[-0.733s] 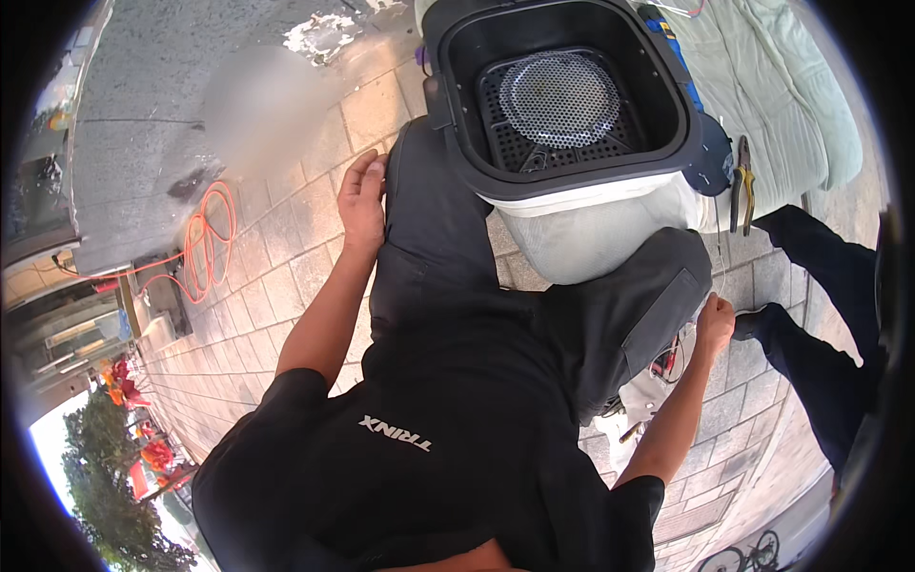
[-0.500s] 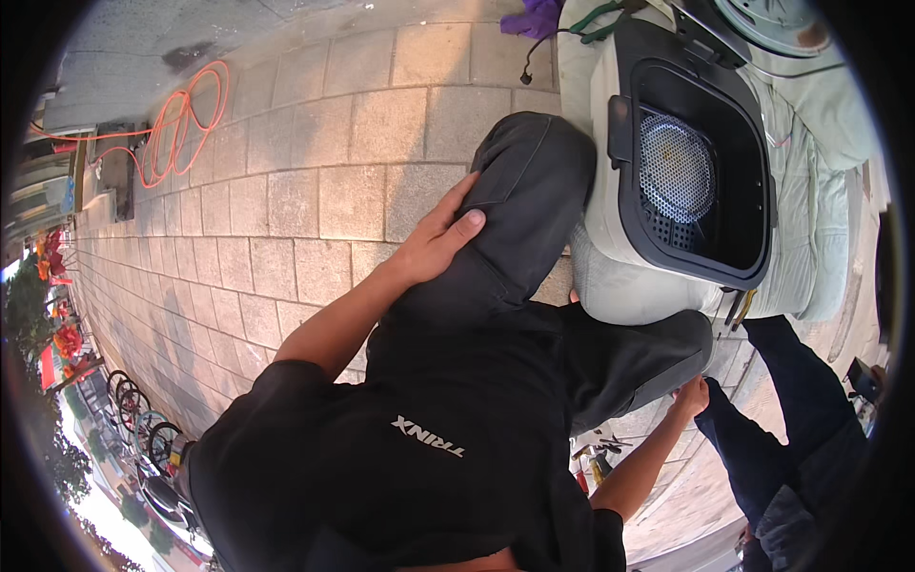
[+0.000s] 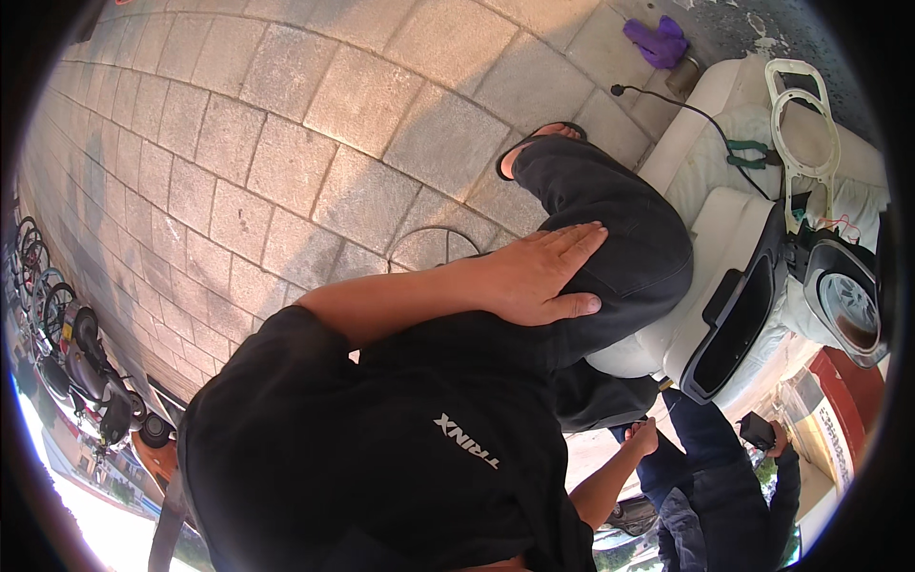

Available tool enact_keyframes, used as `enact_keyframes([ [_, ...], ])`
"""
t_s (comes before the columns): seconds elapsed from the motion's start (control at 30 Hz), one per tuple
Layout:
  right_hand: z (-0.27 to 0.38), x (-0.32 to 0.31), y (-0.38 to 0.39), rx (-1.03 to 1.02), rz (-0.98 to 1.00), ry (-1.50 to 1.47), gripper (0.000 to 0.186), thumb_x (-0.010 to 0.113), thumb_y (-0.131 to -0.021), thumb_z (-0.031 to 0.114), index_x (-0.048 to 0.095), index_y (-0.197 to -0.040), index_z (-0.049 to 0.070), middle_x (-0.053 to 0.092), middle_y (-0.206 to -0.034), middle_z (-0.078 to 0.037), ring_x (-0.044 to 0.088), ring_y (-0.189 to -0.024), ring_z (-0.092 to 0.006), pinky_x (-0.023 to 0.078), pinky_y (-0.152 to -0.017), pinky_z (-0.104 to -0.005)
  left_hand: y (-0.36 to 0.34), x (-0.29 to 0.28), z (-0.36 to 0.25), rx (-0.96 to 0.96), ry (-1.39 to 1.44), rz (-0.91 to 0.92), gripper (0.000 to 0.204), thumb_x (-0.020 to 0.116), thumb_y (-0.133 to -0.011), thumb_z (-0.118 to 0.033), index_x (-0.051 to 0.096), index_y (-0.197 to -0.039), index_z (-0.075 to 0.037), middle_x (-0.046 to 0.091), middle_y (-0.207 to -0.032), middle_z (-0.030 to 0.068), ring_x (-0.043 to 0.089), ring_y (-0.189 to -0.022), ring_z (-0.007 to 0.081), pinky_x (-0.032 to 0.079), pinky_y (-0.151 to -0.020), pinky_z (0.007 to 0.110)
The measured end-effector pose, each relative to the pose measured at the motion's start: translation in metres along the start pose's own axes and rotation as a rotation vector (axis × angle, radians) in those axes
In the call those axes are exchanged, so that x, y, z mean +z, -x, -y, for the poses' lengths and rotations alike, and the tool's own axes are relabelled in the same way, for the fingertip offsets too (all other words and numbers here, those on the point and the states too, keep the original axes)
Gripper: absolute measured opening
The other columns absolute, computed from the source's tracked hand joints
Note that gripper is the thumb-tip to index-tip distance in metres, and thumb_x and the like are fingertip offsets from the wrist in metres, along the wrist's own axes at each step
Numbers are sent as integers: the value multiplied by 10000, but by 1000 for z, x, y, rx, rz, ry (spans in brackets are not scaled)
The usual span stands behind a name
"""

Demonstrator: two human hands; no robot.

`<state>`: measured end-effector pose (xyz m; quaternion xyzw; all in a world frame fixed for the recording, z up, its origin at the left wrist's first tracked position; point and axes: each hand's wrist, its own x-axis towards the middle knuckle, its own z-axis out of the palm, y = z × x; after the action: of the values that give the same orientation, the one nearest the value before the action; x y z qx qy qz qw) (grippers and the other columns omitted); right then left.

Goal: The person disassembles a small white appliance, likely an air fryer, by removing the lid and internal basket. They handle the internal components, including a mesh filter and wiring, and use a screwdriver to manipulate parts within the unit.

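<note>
My left hand lies on my dark trouser leg near the knee, fingers stretched and thumb apart. My right hand is closed beside my other leg; what it grips, if anything, is too small to make out. At the right, the appliance body, white with a black opening, sits on a pale cushioned seat. A round metal-faced part, a white plastic frame, green-handled pliers and a black cable are by it.
Another person in dark clothing holds a black device at the lower right. Parked bicycles and scooters line the left rim. A purple cloth lies on the paving beside the seat.
The view has swung round, bringing bicycles into the left and the appliance to the right rim. My left hand has slid from the leg's side to lie flatter on top.
</note>
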<state>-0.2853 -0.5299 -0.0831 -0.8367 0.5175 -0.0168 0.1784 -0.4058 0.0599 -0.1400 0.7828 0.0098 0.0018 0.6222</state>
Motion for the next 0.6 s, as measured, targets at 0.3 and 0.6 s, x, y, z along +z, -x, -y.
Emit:
enact_keyframes([
  [0.3, -24, 6, -142, -414, 20, 615, 250, 582, -999, 321, 727, -1028, 120, 783, -1025, -140, 773, -966, -338, 605, -751, -424, -39, 7, 95, -807, 1021, -196, 731, 703, -1015, -386, 407, -1545, 21, 659, -1329, 154, 647, -1204, 267, 579, -960, 409],
  [0.6, -13, 36, -140, -408, 80, 1015, 497, 594, -988, 544, 774, -1163, 115, 777, -1179, -104, 757, -1096, -297, 609, -810, -444, -50, 58, 168, -826, 902, -487, 279, 767, -969, -233, 704, -1156, -35, 736, -1026, 69, 692, -947, 175, 588, -776, 335],
])
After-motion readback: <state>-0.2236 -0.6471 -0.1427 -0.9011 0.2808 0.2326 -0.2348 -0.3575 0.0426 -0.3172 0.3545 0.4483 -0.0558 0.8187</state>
